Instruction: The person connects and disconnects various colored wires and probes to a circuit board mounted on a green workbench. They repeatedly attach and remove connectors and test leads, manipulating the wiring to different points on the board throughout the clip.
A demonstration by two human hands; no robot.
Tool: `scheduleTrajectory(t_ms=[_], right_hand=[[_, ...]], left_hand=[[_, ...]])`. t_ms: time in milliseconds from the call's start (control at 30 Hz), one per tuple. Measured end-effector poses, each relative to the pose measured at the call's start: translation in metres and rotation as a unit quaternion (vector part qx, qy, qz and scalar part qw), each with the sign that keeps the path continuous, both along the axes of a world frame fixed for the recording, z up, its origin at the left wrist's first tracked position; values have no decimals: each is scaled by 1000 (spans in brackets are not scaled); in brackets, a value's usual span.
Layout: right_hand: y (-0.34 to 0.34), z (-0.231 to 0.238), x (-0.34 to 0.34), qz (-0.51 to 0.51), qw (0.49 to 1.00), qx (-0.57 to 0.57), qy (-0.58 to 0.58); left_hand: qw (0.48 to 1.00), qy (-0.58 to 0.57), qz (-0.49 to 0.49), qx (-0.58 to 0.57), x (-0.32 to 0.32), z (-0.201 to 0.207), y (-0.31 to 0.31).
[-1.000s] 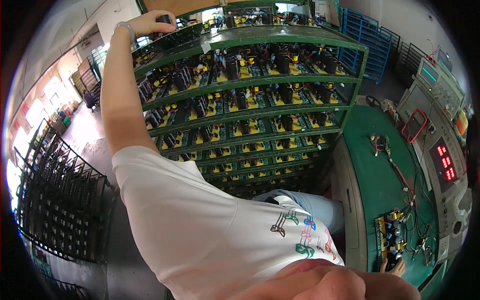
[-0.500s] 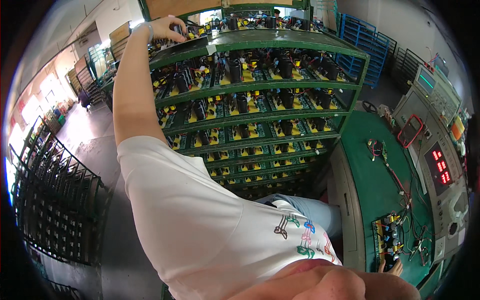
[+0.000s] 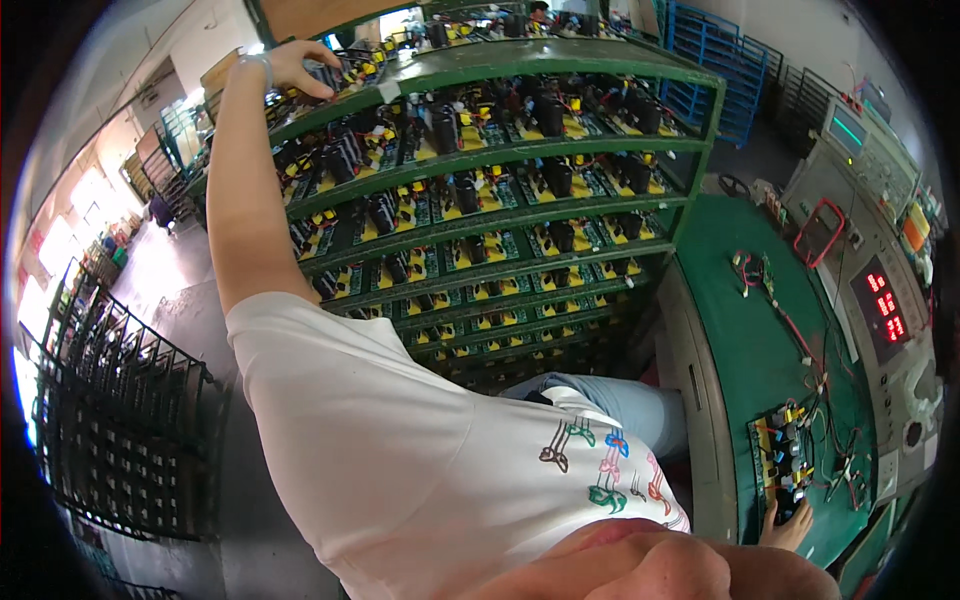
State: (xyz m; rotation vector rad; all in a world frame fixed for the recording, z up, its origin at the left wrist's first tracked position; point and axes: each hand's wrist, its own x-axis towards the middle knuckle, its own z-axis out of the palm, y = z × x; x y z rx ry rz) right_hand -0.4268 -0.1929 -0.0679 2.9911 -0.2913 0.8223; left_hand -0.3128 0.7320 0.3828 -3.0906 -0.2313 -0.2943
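My left arm reaches up to the top shelf of a green metal rack (image 3: 560, 55). There my left hand (image 3: 300, 72) curls its fingers round the edge of a circuit board (image 3: 358, 72) with yellow and black parts; the far fingertips are partly hidden. Down at the right, my right hand (image 3: 788, 527) grips the near end of another circuit board (image 3: 785, 455), which lies on the green bench top (image 3: 725, 290). Its thumb and fingers lie on either side of a black part.
Similar boards (image 3: 465, 190) fill the rack's lower shelves. Cables (image 3: 795, 345) and a red-framed object (image 3: 822, 232) lie on the bench, beside an instrument with a red display (image 3: 882, 308) and a screen with a green trace (image 3: 848, 135). Dark racks (image 3: 120, 430) stand at left, blue racks (image 3: 705, 75) behind.
The whole view has shifted slightly. At the top shelf, yellow parts of the board now show beside my left hand. More of my right hand shows at the bench board's near end.
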Motion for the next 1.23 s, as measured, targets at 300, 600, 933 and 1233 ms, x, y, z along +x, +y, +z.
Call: scheduleTrajectory(t_ms=[300,600,933,1233], right_hand=[[-9,4,-29,-34,939,264,-218],[-23,-14,-36,-157,876,229,-393],[-9,1,-32,-132,898,263,-329],[-11,-3,-28,-134,897,297,-300]], left_hand=[[939,-14,-337,-61,91,-16,-249],[602,88,-793,27,141,-166,-604],[559,122,-808,142,44,-327,-818],[582,117,-783,186,21,-358,-844]])
